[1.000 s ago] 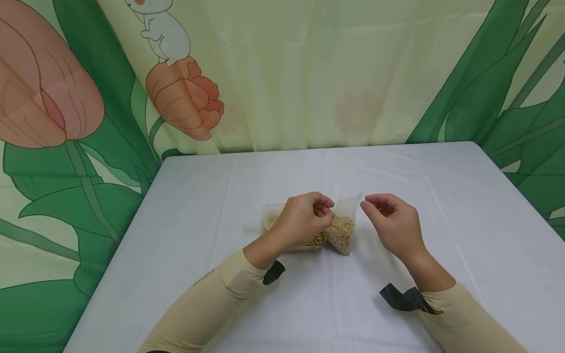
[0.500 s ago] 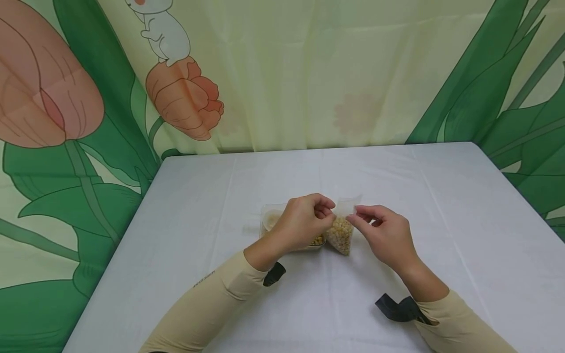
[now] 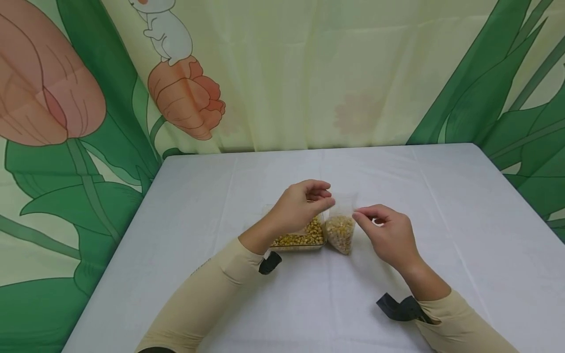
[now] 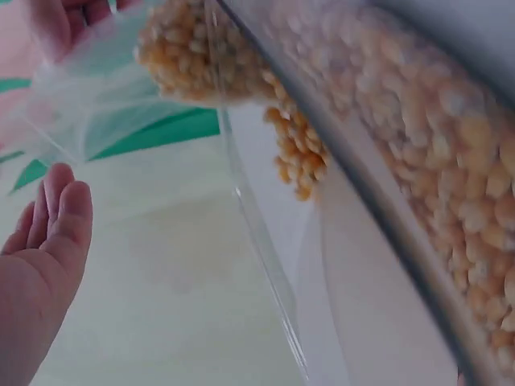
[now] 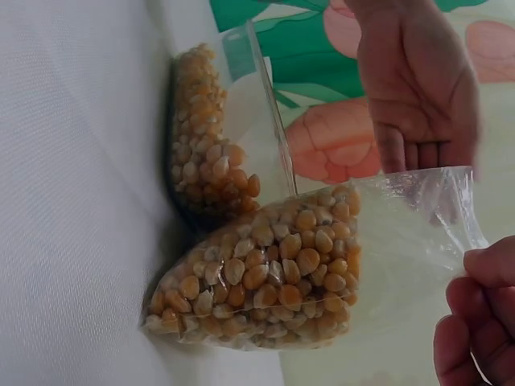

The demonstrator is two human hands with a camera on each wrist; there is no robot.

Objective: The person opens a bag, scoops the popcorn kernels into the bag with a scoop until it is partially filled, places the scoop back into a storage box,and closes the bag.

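Observation:
A clear plastic bag [image 3: 340, 233], partly filled with corn kernels, stands upright on the table with its top empty. At the upper right edge of the bag, my right hand [image 3: 390, 238] pinches the film between thumb and fingertips; the right wrist view shows the grip [image 5: 483, 301] closely. My left hand [image 3: 300, 208] hovers over the clear container beside the bag, its fingers relaxed and holding nothing. In the left wrist view, the left hand's fingers [image 4: 72, 209] are apart from the bag film. The clear rectangular container [image 3: 324, 240] holds more kernels; my left hand and forearm hide part of it.
A white cloth covers the table [image 3: 220, 196], and its far edge meets a curtain [image 3: 282, 73] printed with flowers and a rabbit. Black straps [image 3: 401, 309] hang at both wrists. The container touches or nearly touches the bag's left side.
My right hand has come left and down to the bag's edge and now pinches it. My left hand has moved away from the bag, up and left, with its fingers loosened.

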